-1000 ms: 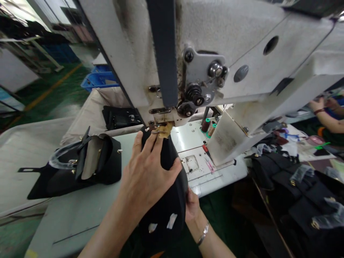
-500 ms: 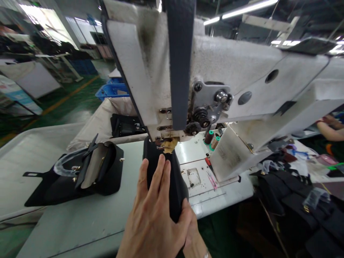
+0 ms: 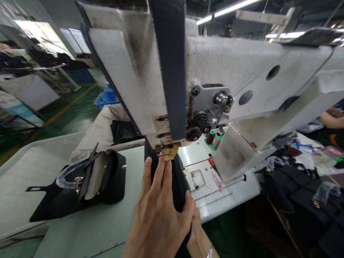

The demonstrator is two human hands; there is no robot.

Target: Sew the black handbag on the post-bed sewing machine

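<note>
A black bag lies lengthwise under the needle end of a white sewing machine. My left hand rests flat on top of it, fingers stretched forward and thumb toward the right side. Its fingertips are right by the presser foot, where a yellowish-brown scrap hangs. Lower and to the right, my right hand grips the bag's near right side; its fingers are mostly hidden behind the bag and my left hand. The stitching point itself is covered.
Left on the table stands another black handbag with a plastic-wrapped handle. Thread spools, a red-handled tool and pink snips lie right of the needle. Black bags are piled at far right, near another person's arm.
My left fingertips have come closer to the presser foot, with the bag fed slightly farther under it. The whole view has shifted a little.
</note>
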